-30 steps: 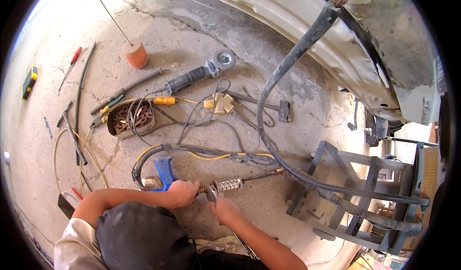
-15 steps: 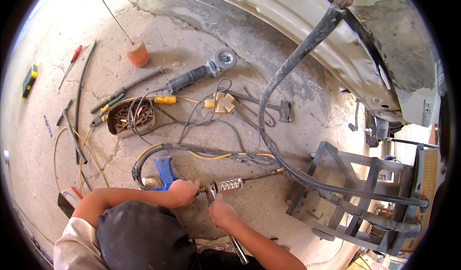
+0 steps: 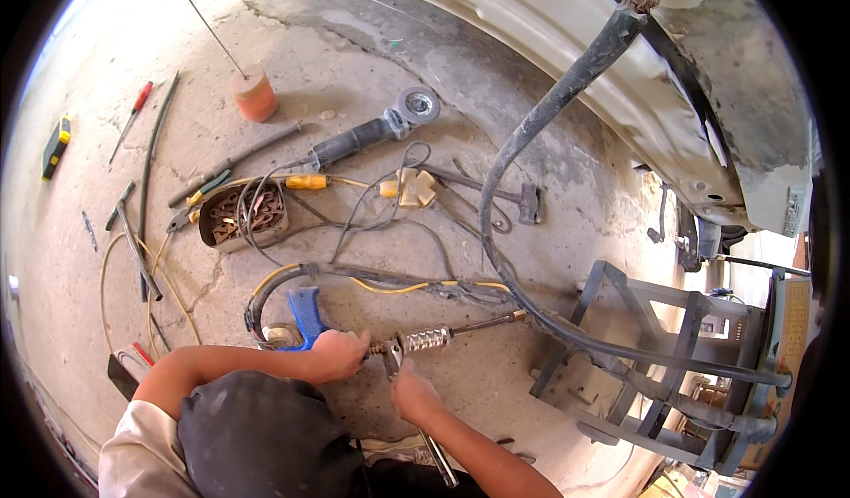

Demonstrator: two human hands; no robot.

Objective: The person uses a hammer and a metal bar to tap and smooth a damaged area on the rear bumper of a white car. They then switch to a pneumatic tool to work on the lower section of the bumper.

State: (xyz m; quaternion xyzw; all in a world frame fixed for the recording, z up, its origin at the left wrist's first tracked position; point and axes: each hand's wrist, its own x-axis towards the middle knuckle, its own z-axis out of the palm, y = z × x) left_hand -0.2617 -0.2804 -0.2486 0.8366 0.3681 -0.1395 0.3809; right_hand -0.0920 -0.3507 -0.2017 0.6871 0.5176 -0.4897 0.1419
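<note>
Concrete floor (image 3: 372,64) everywhere, cracked and dusty, strewn with gear. Up top and to the right, pale car body (image 3: 567,29), with a thick grey hose (image 3: 540,126) curving down from it and sweeping off to the right. Lower right, a grey metal frame stand (image 3: 646,356) standing on the floor. Across the middle, a tangle of black and yellow cables (image 3: 390,281). Above that, an angle grinder (image 3: 372,131) lying on its side, disc to the right. Left of centre, a small tin of rusty bits (image 3: 243,215), wires draped over it. Further up, an orange pot (image 3: 255,95) with a thin rod poking out. Far left, a red-handled screwdriver (image 3: 133,117) and a yellow-and-black tool (image 3: 56,144) near the edge.

Down at the bottom, the action: blue-handled spray gun (image 3: 305,316) lying on the floor, its ribbed metal fitting (image 3: 427,339) and thin rod pointing right, toward the hose. Left hand (image 3: 338,355) clamped around the gun's body just right of the blue handle, fingers curled tight on it. Right hand (image 3: 414,396) just below the fitting, fingers closed on a wrench (image 3: 416,414), its head up against the joint beside the ribbed fitting, its shaft running down past the wrist.
</note>
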